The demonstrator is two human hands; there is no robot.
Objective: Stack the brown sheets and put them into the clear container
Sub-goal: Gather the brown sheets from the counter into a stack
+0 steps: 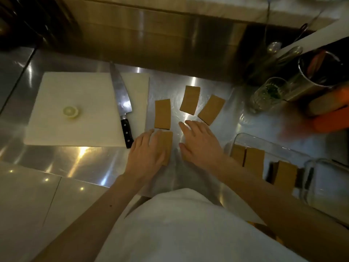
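Three brown sheets lie flat on the steel counter: one (162, 114) at the left, one (190, 100) in the middle and one (211, 109) tilted at the right. A further brown sheet (167, 142) lies nearer, and my left hand (146, 155) rests flat on its left side, partly covering it. My right hand (200, 143) hovers beside it with fingers spread, holding nothing. The clear container (272, 146) stands at the right and has several brown sheets (254, 160) in it, partly hidden by my right forearm.
A white cutting board (75, 110) lies at the left with a large knife (121, 103) on its right part and a lemon slice (70, 111). Glass jars (268, 94), a metal cup (317, 72) and an orange object (330, 118) crowd the back right. A steel wall backs the counter.
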